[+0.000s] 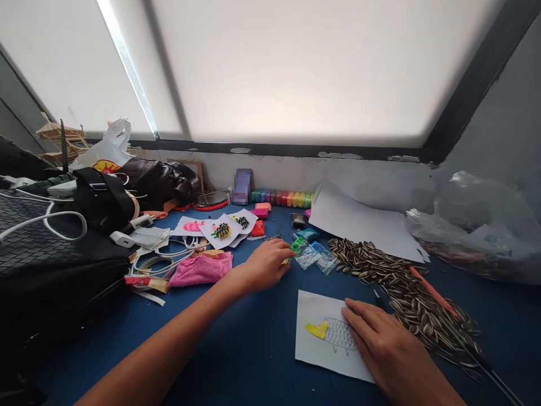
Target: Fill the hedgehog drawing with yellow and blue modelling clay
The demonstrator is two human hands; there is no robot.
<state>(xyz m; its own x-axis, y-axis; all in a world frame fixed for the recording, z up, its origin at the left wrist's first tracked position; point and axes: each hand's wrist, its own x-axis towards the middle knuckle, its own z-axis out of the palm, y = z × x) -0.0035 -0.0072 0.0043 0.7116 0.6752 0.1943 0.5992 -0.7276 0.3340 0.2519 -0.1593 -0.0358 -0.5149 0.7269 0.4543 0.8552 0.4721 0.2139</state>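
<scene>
My right hand (pixel 386 341) lies flat with its fingers stretched over the right side of a white paper card (pixel 313 352). The card bears a line drawing of a bird-like figure (pixel 339 334), its head and neck filled in with yellow clay (pixel 318 329). Further forward, my left hand (pixel 268 264) reaches over the table, fingers bent and apart. Something small and yellow shows between its thumb and fingers; whether it is gripped is not plain. Just right of these fingertips lie small clear packets (pixel 307 256) with green and blue contents and a teal packet (pixel 307 234).
Sunflower seeds (pixel 416 307) spread on the right, an orange stick (pixel 433 290) across them. Decorated cards (pixel 220 230), a pink cloth (pixel 202 269), cables and bags crowd the left. Colored clay tubs (pixel 283 198), white sheets (pixel 363 217) and a plastic bag (pixel 477 231) stand behind.
</scene>
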